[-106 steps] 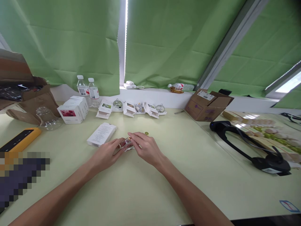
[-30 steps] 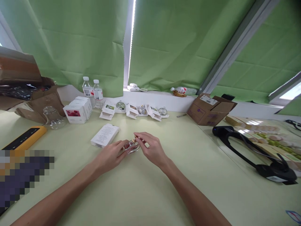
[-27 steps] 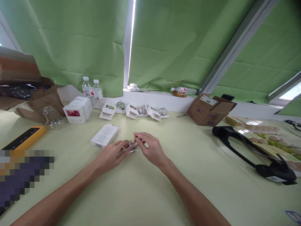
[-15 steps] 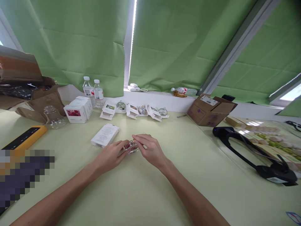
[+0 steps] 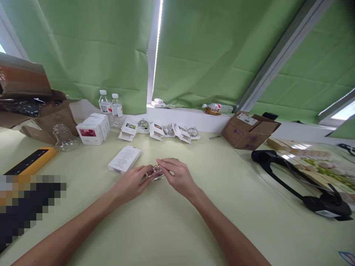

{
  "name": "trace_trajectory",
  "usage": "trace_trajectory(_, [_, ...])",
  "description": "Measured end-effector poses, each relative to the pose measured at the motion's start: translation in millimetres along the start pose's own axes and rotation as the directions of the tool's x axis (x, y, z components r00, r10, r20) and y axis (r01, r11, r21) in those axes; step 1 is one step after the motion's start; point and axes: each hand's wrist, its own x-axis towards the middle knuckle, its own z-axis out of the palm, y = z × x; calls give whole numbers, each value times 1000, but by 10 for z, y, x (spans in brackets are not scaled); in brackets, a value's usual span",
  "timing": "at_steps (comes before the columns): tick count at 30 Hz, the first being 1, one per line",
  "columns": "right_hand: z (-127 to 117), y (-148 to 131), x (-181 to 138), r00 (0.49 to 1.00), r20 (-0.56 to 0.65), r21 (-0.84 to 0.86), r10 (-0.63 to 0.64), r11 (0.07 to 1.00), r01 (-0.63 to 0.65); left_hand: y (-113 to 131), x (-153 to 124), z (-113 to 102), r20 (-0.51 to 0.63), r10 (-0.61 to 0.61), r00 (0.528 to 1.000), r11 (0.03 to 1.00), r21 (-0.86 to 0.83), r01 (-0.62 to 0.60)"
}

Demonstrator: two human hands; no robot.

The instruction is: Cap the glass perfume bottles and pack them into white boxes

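A small clear glass bottle [image 5: 155, 174] with pinkish contents and a gold top lies on the pale green table [image 5: 177, 229], between my two hands. My left hand [image 5: 130, 183] curls round its left side and holds it. My right hand [image 5: 177, 176] pinches the gold top of the bottle with thumb and forefinger. A flat white box [image 5: 124, 159] lies just beyond my left hand.
At the back stand two water bottles [image 5: 110, 107], white boxes [image 5: 91, 131], several open small boxes [image 5: 155, 130] with glass bottles, and a brown carton [image 5: 248, 130]. A black headset [image 5: 302, 181] lies at right, a yellow-edged device [image 5: 30, 162] and an upturned glass [image 5: 63, 137] at left.
Both hands stay at the small bottle. My right fingers have closed down onto its gold top; the small gold piece seen on the table earlier is out of sight.
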Motion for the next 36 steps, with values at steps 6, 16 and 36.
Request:
trace_trajectory(6, [18, -27, 7, 1000, -10, -106, -29, 994, 28, 3, 0, 6, -2, -8, 1000, 1000, -1, 8])
trace_trajectory(16, [47, -181, 24, 1000, 25, -366, -7, 931, 16, -5, 7, 26, -12, -14, 1000, 1000, 5, 14])
trace_trajectory(36, [79, -153, 43, 993, -67, -163, 94, 981, -103, 29, -7, 3, -4, 1, 1000, 1000, -8, -1])
